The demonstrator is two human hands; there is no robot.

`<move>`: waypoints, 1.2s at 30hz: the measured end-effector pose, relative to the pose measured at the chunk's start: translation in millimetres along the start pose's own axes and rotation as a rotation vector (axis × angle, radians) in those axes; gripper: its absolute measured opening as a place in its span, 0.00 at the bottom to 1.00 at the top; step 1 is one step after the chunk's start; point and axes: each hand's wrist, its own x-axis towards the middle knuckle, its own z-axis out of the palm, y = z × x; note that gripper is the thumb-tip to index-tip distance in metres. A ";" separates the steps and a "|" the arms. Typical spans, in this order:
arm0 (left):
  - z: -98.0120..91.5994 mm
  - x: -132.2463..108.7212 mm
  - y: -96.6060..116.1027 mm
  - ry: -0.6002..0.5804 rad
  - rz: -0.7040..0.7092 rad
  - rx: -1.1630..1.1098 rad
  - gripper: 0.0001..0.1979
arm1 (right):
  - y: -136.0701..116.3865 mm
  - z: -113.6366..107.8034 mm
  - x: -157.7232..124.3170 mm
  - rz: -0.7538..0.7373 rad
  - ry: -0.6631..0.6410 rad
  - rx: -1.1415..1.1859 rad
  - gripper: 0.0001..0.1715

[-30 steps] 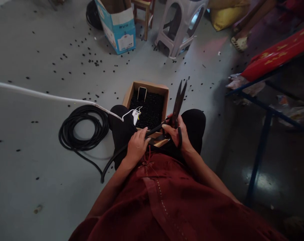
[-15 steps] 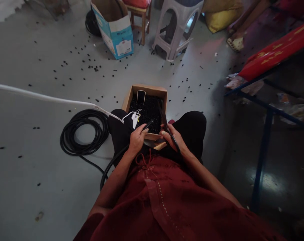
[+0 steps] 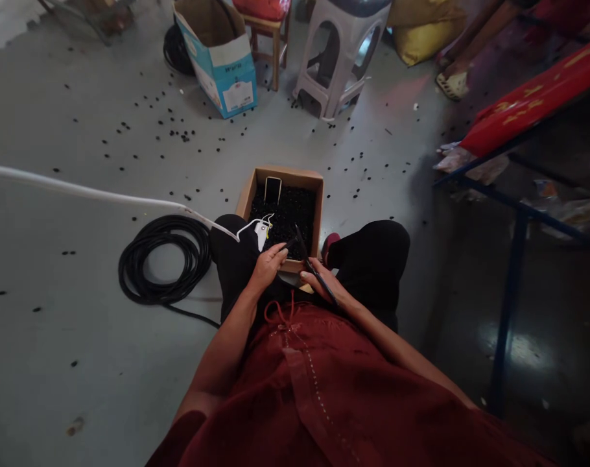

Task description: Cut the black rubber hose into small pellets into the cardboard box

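Note:
My left hand (image 3: 266, 267) is closed around the end of a black hose (image 3: 290, 243), which sticks out past the fingertips over the cardboard box (image 3: 319, 211). Closed as well, my right hand (image 3: 323, 280) grips a long dark scissors-like tool (image 3: 301, 240). Its narrow tip points up and away over the box, close to the hose end. Small black pieces (image 3: 295, 207) fill the bottom of the box, with a phone (image 3: 272, 191) leaning at its far side. A white fitting with thin wires (image 3: 261, 234) is by the box's left side.
Left of my knee lies a coil of black hose (image 3: 129, 272). A white cable (image 3: 105, 192) crosses from the left. Ahead are a blue-and-white carton (image 3: 239, 74), a wooden stool (image 3: 275, 55) and a grey plastic stool (image 3: 330, 97). A blue metal frame (image 3: 511, 292) stands right; a person's foot (image 3: 453, 84) is beyond.
My right hand has moved left and nearer to me, bringing the tool's tip to the hose end. My right knee has shifted slightly outward. Less hose shows beside my left forearm.

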 end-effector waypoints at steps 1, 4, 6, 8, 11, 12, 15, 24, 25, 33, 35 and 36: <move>0.4 0.4 0.1 -0.016 -0.022 -0.021 0.23 | 2.0 -0.1 0.8 -0.007 -0.007 0.013 0.28; 1.3 1.5 0.5 -0.088 -0.073 -0.054 0.24 | 8.1 -0.9 3.7 -0.005 0.001 0.019 0.30; 1.8 2.3 1.3 -0.139 -0.079 -0.051 0.23 | 10.2 -1.4 6.2 0.009 0.038 0.007 0.31; 2.3 3.5 1.9 -0.163 -0.077 -0.034 0.23 | 10.0 -1.9 8.7 0.013 0.070 -0.002 0.31; 3.2 6.7 0.9 -0.151 -0.089 0.009 0.24 | 7.7 -3.1 11.5 0.024 0.076 -0.007 0.29; 3.5 8.3 -0.1 -0.143 -0.091 0.026 0.25 | 7.2 -3.6 12.3 0.034 0.074 -0.007 0.27; 4.3 15.1 -4.8 -0.129 -0.082 0.063 0.26 | 7.3 -5.4 14.8 0.072 0.083 -0.016 0.22; 12.1 54.7 -15.7 -0.114 0.028 0.356 0.21 | 26.4 -7.1 36.3 0.090 0.192 -0.084 0.17; 13.6 58.0 -17.1 -0.107 0.036 0.416 0.20 | 30.0 -5.9 39.3 0.094 0.205 -0.090 0.17; 19.4 59.2 -26.7 0.002 0.035 0.628 0.18 | 51.1 3.6 45.7 0.211 0.140 0.300 0.23; 19.9 58.4 -27.8 0.022 0.054 0.655 0.19 | 52.5 3.5 43.4 0.236 0.105 0.354 0.24; 20.2 58.3 -28.2 0.029 0.068 0.672 0.19 | 52.8 3.4 42.2 0.250 0.087 0.364 0.24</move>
